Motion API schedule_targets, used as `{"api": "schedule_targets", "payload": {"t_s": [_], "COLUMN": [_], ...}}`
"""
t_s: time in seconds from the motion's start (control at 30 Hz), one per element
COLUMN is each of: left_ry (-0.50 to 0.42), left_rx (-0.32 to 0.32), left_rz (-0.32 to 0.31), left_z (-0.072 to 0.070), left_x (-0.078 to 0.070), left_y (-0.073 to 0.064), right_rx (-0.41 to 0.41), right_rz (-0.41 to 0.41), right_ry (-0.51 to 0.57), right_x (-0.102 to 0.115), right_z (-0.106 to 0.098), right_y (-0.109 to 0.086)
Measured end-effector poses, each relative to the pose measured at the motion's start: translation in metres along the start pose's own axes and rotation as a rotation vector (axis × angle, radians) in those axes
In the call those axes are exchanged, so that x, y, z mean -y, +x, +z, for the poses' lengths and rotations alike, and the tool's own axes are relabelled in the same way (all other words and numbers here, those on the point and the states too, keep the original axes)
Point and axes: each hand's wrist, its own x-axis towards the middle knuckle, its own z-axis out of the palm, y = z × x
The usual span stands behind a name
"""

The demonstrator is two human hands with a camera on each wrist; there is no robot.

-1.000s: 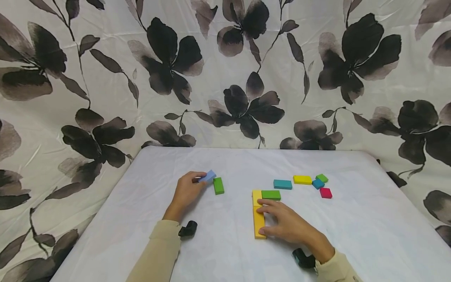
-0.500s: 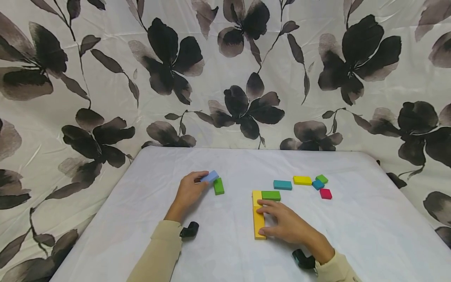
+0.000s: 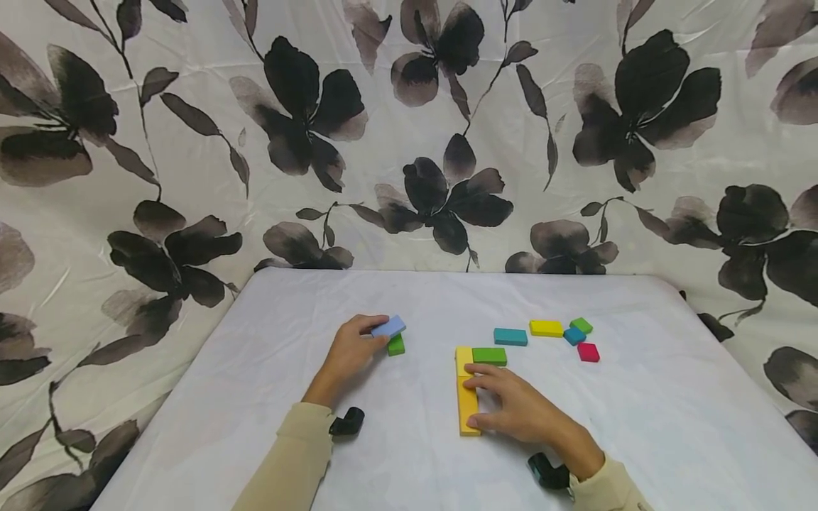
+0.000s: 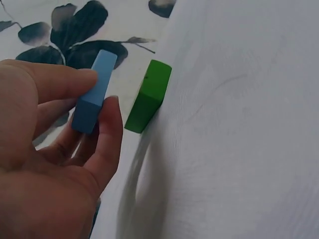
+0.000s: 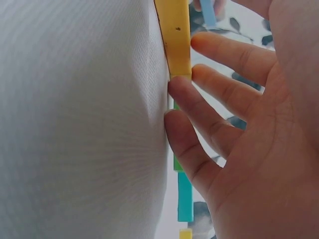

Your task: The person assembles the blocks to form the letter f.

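My left hand (image 3: 348, 353) pinches a light blue rectangular block (image 3: 390, 326) between thumb and fingers. In the left wrist view the blue block (image 4: 101, 79) is raised beside a green block (image 4: 151, 89), with a gap between them. The head view has it overlapping that green block (image 3: 397, 346). My right hand (image 3: 522, 403) rests fingertips and thumb along a row of yellow blocks (image 3: 467, 401). Seen from the right wrist, its fingers are extended against the side of a yellow block (image 5: 177, 37). Another green block (image 3: 489, 357) adjoins the row's far end at a right angle.
Behind the row lies a teal block (image 3: 510, 337). Further right are a yellow block (image 3: 546, 328), a small green block (image 3: 581, 324), a blue block (image 3: 574, 336) and a red block (image 3: 589, 353). A white cloth covers the table (image 3: 396, 468); a floral sheet hangs behind it.
My left hand has moved slightly right with the light blue block, which has turned flatter and now covers the far part of the green block. The right hand has stayed in place.
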Motion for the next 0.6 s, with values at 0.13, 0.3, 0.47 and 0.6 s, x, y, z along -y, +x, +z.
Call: {"api": "schedule_targets", "payload": {"t_s": [0.13, 0.3, 0.47, 0.6], "left_ry": [-0.042, -0.057, -0.055, -0.048], "left_rx": [0.042, 0.065, 0.103, 0.101], "left_rz": [-0.001, 0.023, 0.072, 0.094], "left_z": [0.002, 0.006, 0.013, 0.015], "left_x": [-0.002, 0.001, 0.002, -0.002], "left_y": [0.001, 0.000, -0.005, -0.005], "right_rx": [0.003, 0.011, 0.018, 0.011], "right_rz": [-0.004, 0.000, 0.018, 0.003], "right_ry": [-0.006, -0.003, -0.011, -0.017], "right_x": [-0.001, 0.001, 0.001, 0.001], "right_z": [0.000, -0.001, 0.000, -0.001], "right_y": [0.000, 0.002, 0.000, 0.000]}}
